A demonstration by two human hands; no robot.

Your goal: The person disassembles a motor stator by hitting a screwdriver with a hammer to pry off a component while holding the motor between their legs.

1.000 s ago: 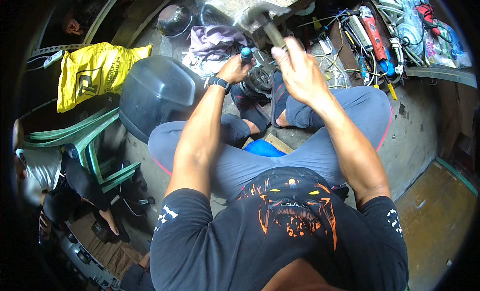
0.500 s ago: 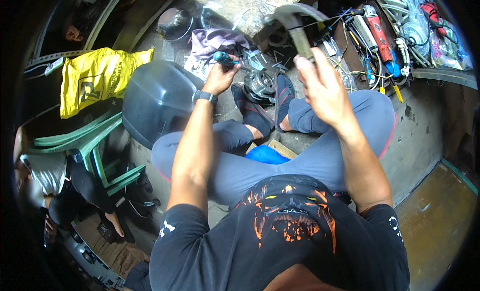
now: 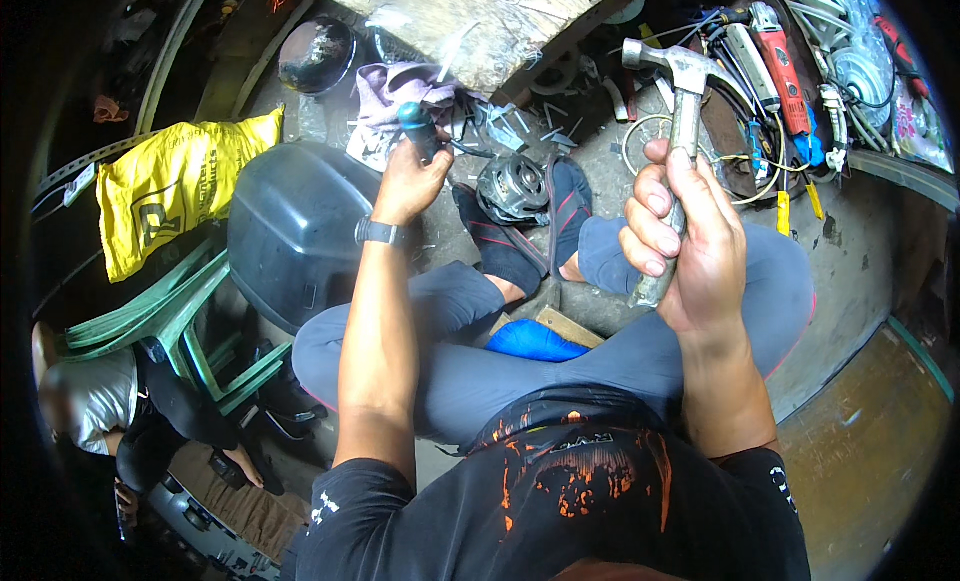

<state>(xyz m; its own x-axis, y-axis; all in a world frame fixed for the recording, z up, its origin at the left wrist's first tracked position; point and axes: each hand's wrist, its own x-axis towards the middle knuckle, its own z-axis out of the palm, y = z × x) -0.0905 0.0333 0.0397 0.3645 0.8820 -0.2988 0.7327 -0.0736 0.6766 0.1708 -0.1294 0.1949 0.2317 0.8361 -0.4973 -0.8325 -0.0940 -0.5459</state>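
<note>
Since half a second back the right hand (image 3: 690, 246) has come up and swung its steel claw hammer with the worn metal handle (image 3: 678, 131) upright, head now pointing to 12 o'clock instead of tipped over the middle of the scene. Fingers are wrapped tight around the handle, so that hand is fully closed on it.

Only one view, the head cam looking down. Left hand (image 3: 412, 179) reaches out toward 11 o'clock and is closed around a tool with a dark teal rounded grip (image 3: 414, 121), tip hidden in the scrap. Black wristwatch (image 3: 380, 231) sits on that wrist.

Between the two feet in dark sandals sits the round grey metal motor part (image 3: 512, 189), just at 4 o'clock of the left hand, on the concrete floor (image 3: 850, 271). Bits of cut sheet metal (image 3: 500, 131) lie just above it, beside a crumpled purple rag (image 3: 395, 91).

At 9 o'clock of the left forearm there's a big dark plastic housing (image 3: 290, 226), then a yellow plastic bag (image 3: 175, 186). Over at 1 o'clock, a red-bodied power tool (image 3: 780, 61) lies among tangled cables.
</note>
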